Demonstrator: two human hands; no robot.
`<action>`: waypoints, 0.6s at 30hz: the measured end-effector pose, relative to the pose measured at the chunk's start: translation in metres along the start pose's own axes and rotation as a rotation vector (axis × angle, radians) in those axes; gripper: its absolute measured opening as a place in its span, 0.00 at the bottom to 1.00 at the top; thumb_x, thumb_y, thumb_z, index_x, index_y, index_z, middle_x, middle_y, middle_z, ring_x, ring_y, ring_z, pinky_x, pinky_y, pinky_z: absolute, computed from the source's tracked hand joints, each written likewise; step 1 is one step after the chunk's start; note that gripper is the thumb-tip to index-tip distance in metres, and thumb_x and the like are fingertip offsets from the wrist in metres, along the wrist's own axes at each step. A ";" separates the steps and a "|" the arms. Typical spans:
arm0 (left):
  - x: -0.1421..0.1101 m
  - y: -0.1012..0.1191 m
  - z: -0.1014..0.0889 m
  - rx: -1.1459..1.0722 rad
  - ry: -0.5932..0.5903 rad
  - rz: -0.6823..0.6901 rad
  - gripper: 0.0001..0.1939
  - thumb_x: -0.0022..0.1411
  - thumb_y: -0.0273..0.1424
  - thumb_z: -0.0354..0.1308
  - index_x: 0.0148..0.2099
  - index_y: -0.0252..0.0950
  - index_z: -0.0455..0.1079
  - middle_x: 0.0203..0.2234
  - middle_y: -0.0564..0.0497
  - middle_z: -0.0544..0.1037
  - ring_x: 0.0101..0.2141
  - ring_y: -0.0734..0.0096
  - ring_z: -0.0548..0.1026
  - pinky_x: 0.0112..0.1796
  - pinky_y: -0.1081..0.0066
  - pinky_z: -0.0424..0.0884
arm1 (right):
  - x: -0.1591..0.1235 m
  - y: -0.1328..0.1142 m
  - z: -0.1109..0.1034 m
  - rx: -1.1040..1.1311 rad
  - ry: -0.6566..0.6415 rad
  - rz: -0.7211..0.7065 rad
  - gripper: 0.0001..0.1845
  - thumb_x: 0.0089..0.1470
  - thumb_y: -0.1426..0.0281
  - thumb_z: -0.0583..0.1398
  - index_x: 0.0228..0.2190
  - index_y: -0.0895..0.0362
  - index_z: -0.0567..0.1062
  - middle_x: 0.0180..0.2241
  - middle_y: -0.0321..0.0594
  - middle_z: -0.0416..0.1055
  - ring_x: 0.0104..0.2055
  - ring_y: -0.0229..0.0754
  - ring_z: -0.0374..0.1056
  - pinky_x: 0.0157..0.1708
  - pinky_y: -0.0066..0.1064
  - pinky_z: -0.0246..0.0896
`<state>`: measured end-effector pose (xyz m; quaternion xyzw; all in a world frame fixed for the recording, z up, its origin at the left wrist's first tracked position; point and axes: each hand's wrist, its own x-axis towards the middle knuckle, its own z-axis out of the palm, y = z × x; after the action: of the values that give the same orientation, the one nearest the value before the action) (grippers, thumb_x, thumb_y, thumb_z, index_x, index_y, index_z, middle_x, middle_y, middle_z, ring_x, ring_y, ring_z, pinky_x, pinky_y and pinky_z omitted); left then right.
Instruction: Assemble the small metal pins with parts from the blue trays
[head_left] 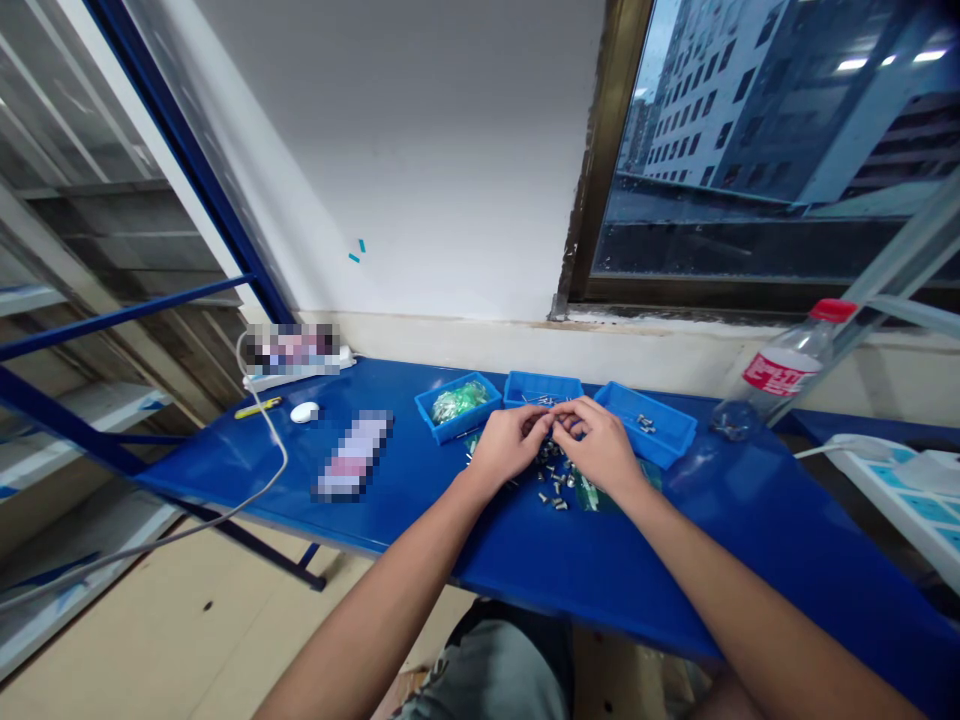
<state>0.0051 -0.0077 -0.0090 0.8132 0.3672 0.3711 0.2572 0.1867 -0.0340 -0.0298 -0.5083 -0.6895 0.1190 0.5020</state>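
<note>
Screws [555, 490] lie loose in a pile on the blue desk [637, 570]. Pile sits between the forearms [420, 550], probably so both hands reach it without stretching. Left hand [510, 440] and right hand [592, 445] meet just above its far side, backs up, fingers bent, each thumb drawn in almost to the fingertips; closeness of the tips suggests fine handling, one hand steadying the other. Whether anything is pinched there: cannot tell, too small. Beyond the pile, three bins in a shallow arc, presumably for short reach: left bin [472, 422] beyond and left, with a plastic-bagged lot [459, 402]; middle bin [544, 382] straight beyond, thin metal pieces [534, 400] inside; right bin [671, 432] beyond and right, a few small fasteners [645, 424] inside. Well right of the pile, bottle [784, 372].
</note>
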 end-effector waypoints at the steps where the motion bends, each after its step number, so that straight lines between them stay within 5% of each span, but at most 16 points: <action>1: 0.000 0.001 -0.001 0.014 -0.013 0.000 0.16 0.74 0.37 0.56 0.53 0.36 0.81 0.44 0.47 0.87 0.40 0.59 0.85 0.44 0.66 0.80 | 0.000 0.001 0.000 0.042 -0.006 0.015 0.08 0.58 0.68 0.61 0.38 0.54 0.80 0.38 0.42 0.77 0.34 0.43 0.74 0.34 0.34 0.75; 9: 0.000 -0.006 0.001 -0.055 0.044 -0.074 0.13 0.68 0.28 0.62 0.52 0.36 0.82 0.45 0.46 0.86 0.44 0.58 0.86 0.48 0.63 0.81 | 0.000 0.001 -0.001 0.076 -0.032 -0.026 0.10 0.61 0.68 0.60 0.39 0.51 0.82 0.42 0.42 0.81 0.41 0.47 0.79 0.44 0.40 0.78; 18: 0.000 -0.014 0.006 -0.082 0.112 -0.057 0.10 0.63 0.22 0.65 0.46 0.36 0.81 0.38 0.49 0.87 0.40 0.63 0.86 0.46 0.66 0.82 | -0.001 0.001 0.000 0.153 -0.029 0.165 0.10 0.58 0.62 0.65 0.37 0.54 0.80 0.36 0.42 0.81 0.35 0.45 0.78 0.38 0.37 0.77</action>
<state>0.0040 -0.0003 -0.0218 0.7693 0.3884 0.4233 0.2796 0.1867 -0.0343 -0.0309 -0.5220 -0.6412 0.2195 0.5178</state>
